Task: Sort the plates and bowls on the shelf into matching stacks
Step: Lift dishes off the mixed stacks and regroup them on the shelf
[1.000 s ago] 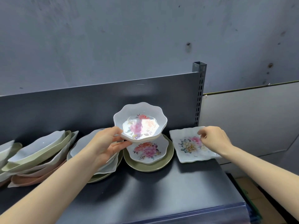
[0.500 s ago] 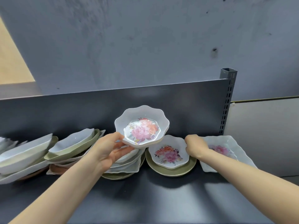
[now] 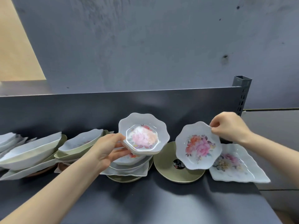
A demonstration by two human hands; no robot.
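Observation:
My left hand (image 3: 108, 149) grips a small stack of white scalloped floral bowls (image 3: 143, 135), held tilted above a pile of white dishes (image 3: 129, 167) on the dark shelf (image 3: 145, 199). My right hand (image 3: 229, 126) pinches the upper rim of another white scalloped floral bowl (image 3: 198, 146), lifted and tilted toward me over an olive-green round plate (image 3: 168, 168) that bears a dark sticker. A white square floral plate (image 3: 234, 165) lies flat to the right, under my right wrist.
More mixed stacks stand to the left: white and green boat-shaped bowls (image 3: 80, 143), and a further white stack (image 3: 30, 152) over a brown plate. The shelf's back panel (image 3: 97, 110) and perforated upright post (image 3: 242, 94) bound the rear. The shelf ends at the right.
My right hand has lifted the floral bowl off the green plate and tilted it up. My left hand still holds its stack in about the same place. The view shifted left.

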